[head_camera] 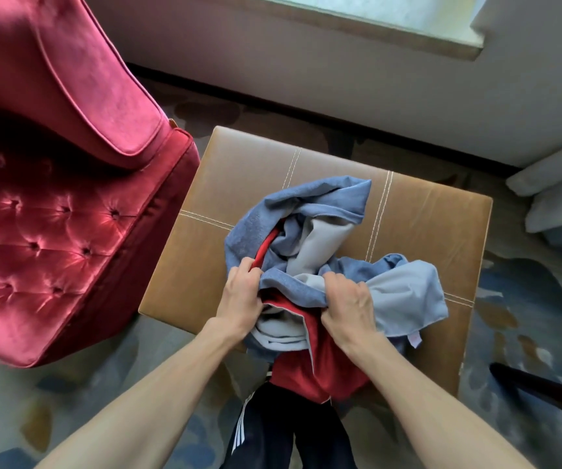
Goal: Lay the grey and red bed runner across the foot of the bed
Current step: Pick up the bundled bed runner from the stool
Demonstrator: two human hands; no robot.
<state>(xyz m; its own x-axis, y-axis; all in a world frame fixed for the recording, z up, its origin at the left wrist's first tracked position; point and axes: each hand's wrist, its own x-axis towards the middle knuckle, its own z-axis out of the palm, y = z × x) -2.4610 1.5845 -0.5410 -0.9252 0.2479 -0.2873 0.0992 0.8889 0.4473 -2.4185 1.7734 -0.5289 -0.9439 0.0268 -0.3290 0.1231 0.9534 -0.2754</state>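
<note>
Runner (310,228) – bunched in a crumpled heap on the near half of a tan stitched ottoman (245,170). We see three surfaces: blue-grey pile, a paler grey backing and a red panel. The red panel spills over the ottoman's near edge, in front of dark striped trousers (266,431).

Left hand (239,289): it grips a fold at the heap's left side, with the fingers curled into the cloth just beside a red edge. Right hand (347,302): it clenches a bunch of grey fabric at the heap's near right, knuckles up. Both forearms reach in from the lower corners.

A small pink label (415,340) hangs at the runner's right hem. Its print is too small for us to read.

Hidden or cut off – the fingertips of both hands are buried in the folds, so we cannot tell how many layers each holds. A red tufted armchair (70,198) stands just left of the ottoman and is cropped by the left and top edges. A pale, padded shape (557,204) at the right edge is cut off, and we cannot tell what it is. A dark bar (543,389) crosses the lower right corner above patterned carpet (526,299).
</note>
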